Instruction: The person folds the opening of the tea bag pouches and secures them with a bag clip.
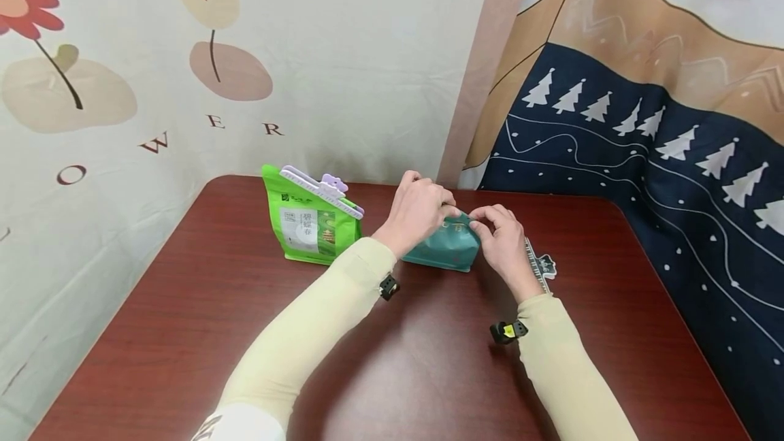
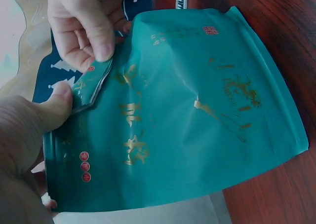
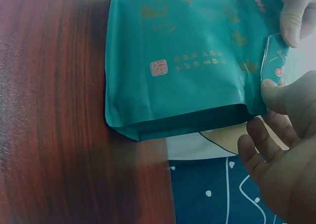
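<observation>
- At the tabletop's (image 1: 214, 278) far side: teal bag (image 1: 442, 245), its top seemingly being folded down.
- Left hand (image 1: 422, 208) and right hand (image 1: 501, 237): fingers pinching the fold (image 2: 93, 86).
- Near that right hand: clip (image 1: 545, 266), likely wanted next, with the fold held tight.

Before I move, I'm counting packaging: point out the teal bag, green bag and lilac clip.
Teal bag (image 2: 173, 110): left wrist view, middle of its printed face.
Green bag (image 1: 306, 229): head view, pale label on front.
Lilac clip (image 1: 318, 189): head view, its long bar.
</observation>
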